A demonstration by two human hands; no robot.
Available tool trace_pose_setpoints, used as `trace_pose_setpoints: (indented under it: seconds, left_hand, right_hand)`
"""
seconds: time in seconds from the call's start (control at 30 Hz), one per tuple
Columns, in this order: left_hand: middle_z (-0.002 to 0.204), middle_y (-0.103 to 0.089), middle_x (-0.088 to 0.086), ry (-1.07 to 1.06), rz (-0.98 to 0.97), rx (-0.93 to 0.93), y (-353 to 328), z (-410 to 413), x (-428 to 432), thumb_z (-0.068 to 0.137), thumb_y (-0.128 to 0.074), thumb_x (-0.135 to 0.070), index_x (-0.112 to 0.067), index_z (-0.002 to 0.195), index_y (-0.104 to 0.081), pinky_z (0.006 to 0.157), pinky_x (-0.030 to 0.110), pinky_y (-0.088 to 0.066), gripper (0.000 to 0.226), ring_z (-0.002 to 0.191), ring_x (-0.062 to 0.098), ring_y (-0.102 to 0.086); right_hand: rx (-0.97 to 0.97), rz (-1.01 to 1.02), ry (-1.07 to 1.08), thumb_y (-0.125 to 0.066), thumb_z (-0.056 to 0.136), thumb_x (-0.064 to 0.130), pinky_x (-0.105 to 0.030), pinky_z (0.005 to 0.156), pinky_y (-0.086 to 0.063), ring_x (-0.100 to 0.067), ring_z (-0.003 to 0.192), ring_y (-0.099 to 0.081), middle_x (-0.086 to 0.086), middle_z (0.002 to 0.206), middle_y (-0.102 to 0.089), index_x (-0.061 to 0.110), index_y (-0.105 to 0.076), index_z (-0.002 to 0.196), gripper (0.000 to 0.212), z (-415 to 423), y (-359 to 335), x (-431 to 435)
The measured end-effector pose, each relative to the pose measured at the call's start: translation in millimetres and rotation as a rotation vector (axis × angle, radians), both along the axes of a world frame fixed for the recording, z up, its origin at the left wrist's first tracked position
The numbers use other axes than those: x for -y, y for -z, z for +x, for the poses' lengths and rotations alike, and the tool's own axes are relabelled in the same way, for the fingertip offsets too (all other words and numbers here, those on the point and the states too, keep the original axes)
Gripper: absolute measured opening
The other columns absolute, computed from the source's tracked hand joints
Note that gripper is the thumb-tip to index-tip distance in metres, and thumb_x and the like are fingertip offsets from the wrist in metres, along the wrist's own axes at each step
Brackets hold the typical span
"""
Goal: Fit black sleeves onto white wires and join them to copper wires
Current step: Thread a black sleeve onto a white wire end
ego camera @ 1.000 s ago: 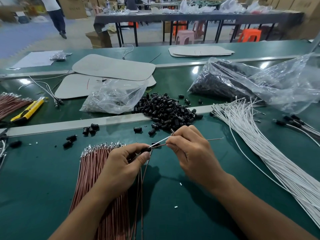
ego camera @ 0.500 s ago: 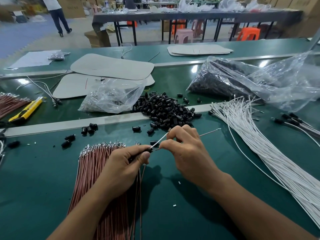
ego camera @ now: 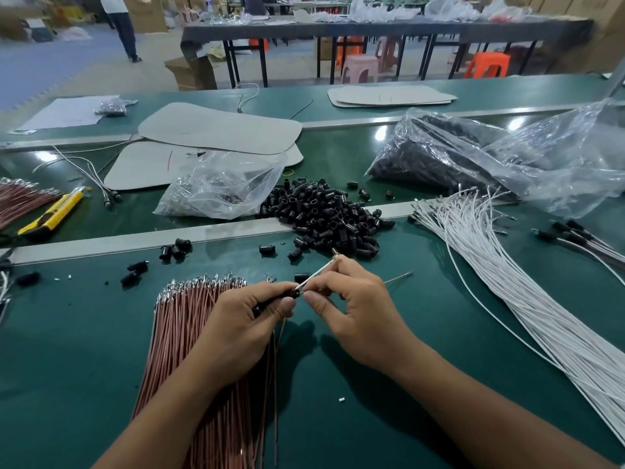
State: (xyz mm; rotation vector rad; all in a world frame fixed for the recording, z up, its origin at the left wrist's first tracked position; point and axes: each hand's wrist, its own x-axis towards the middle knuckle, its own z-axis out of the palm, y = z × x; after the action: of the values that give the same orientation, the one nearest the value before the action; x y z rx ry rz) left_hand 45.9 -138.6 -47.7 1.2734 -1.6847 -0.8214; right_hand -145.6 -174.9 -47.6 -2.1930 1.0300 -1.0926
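Observation:
My left hand (ego camera: 248,319) pinches a black sleeve (ego camera: 287,295) between thumb and fingers, over the bundle of copper wires (ego camera: 189,336). My right hand (ego camera: 355,309) pinches a white wire (ego camera: 316,274) whose end meets the sleeve's mouth. A thin copper wire (ego camera: 397,277) sticks out to the right behind my right hand. A heap of loose black sleeves (ego camera: 324,220) lies just beyond my hands. The bundle of white wires (ego camera: 507,282) fans across the green table (ego camera: 67,350) at the right.
A clear bag (ego camera: 223,187) and a larger bag of black parts (ego camera: 473,157) lie behind the metal rail (ego camera: 135,240). A yellow knife (ego camera: 50,214) and more copper wires (ego camera: 20,199) sit far left. Finished sleeved wires (ego camera: 575,236) rest at the right edge.
Both hands have drawn closer together and dropped a little toward me; the white wire's end now meets the sleeve held in my left hand.

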Motion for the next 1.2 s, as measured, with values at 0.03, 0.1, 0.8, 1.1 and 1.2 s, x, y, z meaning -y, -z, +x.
trace_pose_setpoints:
  seconds: [0.03,0.1,0.8,1.1,1.2]
  left_hand:
    - [0.096,-0.075,-0.017,0.001,0.005,-0.007,-0.1,-0.1,0.0,0.084,-0.063,-0.030,-0.042,0.107,-0.068,0.080,0.024,-0.058,0.026,0.088,0.006,-0.071]
    - [0.096,-0.075,-0.016,-0.003,0.008,-0.013,0.1,-0.1,0.0,0.084,-0.063,-0.029,-0.041,0.106,-0.069,0.080,0.026,-0.058,0.026,0.089,0.009,-0.071]
    - [0.084,-0.074,-0.014,0.004,0.032,0.060,5.7,0.5,0.7,0.092,-0.065,-0.014,-0.031,0.107,-0.074,0.068,0.017,-0.054,0.025,0.077,0.007,-0.070]
    - [0.082,-0.072,-0.012,-0.010,0.036,0.079,6.5,0.9,3.5,0.094,-0.062,-0.010,-0.028,0.106,-0.074,0.065,0.020,-0.053,0.024,0.075,0.010,-0.067]
    - [0.082,-0.071,-0.011,0.003,0.046,0.072,5.4,0.4,3.1,0.094,-0.063,-0.006,-0.027,0.105,-0.074,0.065,0.016,-0.050,0.026,0.072,0.007,-0.065]
  right_hand:
    - [0.043,0.054,-0.002,-0.071,0.092,0.012,-0.020,0.077,-0.046,-0.011,0.085,-0.058,0.000,0.089,-0.061,0.011,-0.076,0.095,0.006,1.0,-0.1,-1.0]
    - [0.089,0.124,0.007,-0.072,0.091,0.012,-0.014,0.073,-0.042,-0.010,0.080,-0.058,0.001,0.086,-0.062,0.011,-0.075,0.091,0.004,2.9,-0.4,-2.3]
    - [0.141,0.063,0.126,-0.077,0.084,0.010,-0.013,0.066,-0.041,-0.008,0.071,-0.053,0.008,0.076,-0.057,0.008,-0.074,0.081,0.004,9.4,9.2,-3.8]
    - [0.102,0.146,0.048,-0.074,0.088,0.012,-0.024,0.066,-0.047,-0.012,0.071,-0.056,0.001,0.079,-0.059,0.011,-0.076,0.086,0.003,4.3,8.1,-1.4]
    - [0.107,0.183,0.026,-0.073,0.089,0.012,-0.014,0.064,-0.038,-0.008,0.066,-0.052,0.006,0.077,-0.055,0.012,-0.075,0.086,0.003,1.6,6.7,-0.7]
